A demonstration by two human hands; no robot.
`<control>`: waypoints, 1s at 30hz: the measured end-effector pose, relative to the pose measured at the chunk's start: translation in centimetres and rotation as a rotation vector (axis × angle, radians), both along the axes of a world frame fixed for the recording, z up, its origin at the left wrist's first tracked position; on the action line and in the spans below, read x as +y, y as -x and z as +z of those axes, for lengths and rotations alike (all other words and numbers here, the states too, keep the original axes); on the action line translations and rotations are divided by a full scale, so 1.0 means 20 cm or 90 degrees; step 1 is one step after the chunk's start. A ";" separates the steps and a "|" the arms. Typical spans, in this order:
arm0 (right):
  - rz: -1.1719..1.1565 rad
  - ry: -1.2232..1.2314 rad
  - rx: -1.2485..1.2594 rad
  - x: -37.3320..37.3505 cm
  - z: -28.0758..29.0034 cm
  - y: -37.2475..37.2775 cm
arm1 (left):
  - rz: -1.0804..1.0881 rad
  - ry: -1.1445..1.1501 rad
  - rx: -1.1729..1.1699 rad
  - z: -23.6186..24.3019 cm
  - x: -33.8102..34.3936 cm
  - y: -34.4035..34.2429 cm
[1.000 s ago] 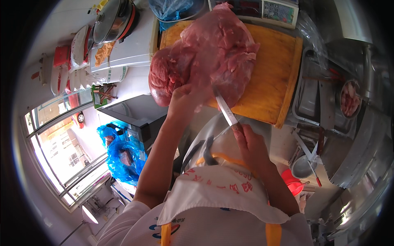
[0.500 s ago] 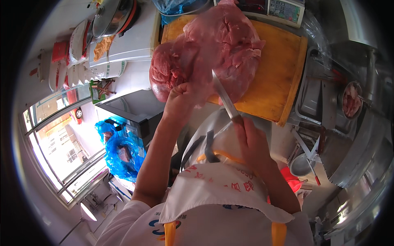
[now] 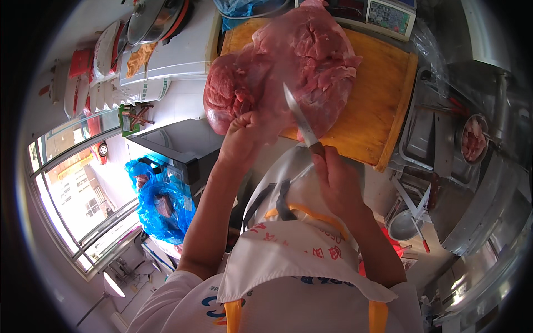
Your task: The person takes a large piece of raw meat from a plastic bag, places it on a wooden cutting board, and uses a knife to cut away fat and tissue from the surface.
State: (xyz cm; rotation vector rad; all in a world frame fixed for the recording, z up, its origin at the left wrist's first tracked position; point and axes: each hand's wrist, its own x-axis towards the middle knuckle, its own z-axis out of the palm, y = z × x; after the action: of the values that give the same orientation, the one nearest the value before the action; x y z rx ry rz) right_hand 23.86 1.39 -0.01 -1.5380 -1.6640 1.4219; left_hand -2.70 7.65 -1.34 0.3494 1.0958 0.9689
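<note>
A large slab of raw red meat [image 3: 322, 61] lies on a yellow-brown cutting board [image 3: 383, 105], its near left part hanging toward the board's front edge. My left hand [image 3: 244, 133] is closed on the near edge of the meat, thumb on top. My right hand [image 3: 335, 176] grips the handle of a long, pointed knife [image 3: 300, 118]. The blade slants up and left, its tip over the middle of the meat. Whether the tip touches the meat, I cannot tell.
A digital scale [image 3: 390, 18] stands behind the board. To the right are a metal tray [image 3: 413, 141] and a bowl of meat pieces [image 3: 474, 139]. Blue plastic bags [image 3: 164, 208] with meat sit at the left beside a dark box-shaped appliance [image 3: 177, 141]. A lidded pan [image 3: 155, 22] is at the far left.
The knife and my right hand have shifted slightly left and up, with the tip farther over the meat. My left hand keeps its hold on the meat's edge.
</note>
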 end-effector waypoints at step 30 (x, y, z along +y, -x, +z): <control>-0.204 0.172 0.090 -0.10 0.14 -0.15 | -0.334 -0.264 0.671 -0.03 0.20 -0.24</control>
State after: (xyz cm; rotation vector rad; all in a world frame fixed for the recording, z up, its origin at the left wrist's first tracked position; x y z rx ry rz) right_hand 26.88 -0.69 2.87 -1.7110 -1.1191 1.5810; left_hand 2.06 11.62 -1.90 1.5258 1.6012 0.4907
